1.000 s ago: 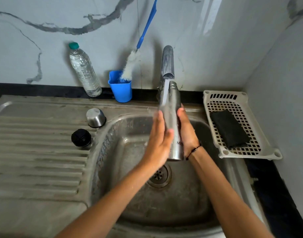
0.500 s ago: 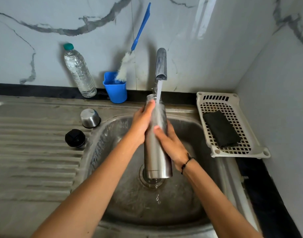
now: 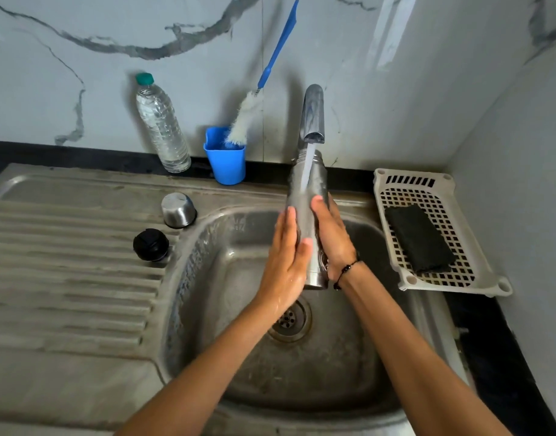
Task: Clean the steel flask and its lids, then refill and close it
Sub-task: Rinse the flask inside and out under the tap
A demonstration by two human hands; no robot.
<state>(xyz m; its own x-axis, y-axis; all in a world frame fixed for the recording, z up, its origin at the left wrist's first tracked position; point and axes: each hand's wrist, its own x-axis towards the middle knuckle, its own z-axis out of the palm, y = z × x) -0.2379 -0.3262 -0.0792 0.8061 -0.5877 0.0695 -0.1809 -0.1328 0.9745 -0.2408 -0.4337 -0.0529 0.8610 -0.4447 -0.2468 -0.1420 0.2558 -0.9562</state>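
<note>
The lower body of the steel flask (image 3: 308,190) is covered by the left hand (image 3: 286,262) and right hand (image 3: 333,243); only its base edge shows between them. Both forearms are cut off by the bottom picture edge. The sink (image 3: 226,240) drainboard runs past the left edge. The brush (image 3: 272,70) head bottom is hidden inside the blue cup (image 3: 226,166). The flask's interior cannot be seen.

This is a home kitchen's washing-up corner. A stainless steel sink (image 3: 207,247) with a ribbed draining board is set into a dark table under a running chrome tap (image 3: 313,114). White marble-patterned wall tiles (image 3: 81,58) back it. A blue-handled bottle brush (image 3: 264,83) stands in a blue plastic cup (image 3: 226,166), and a dark scrubbing pad (image 3: 420,239) lies in a white perforated plastic tray (image 3: 459,278).
</note>
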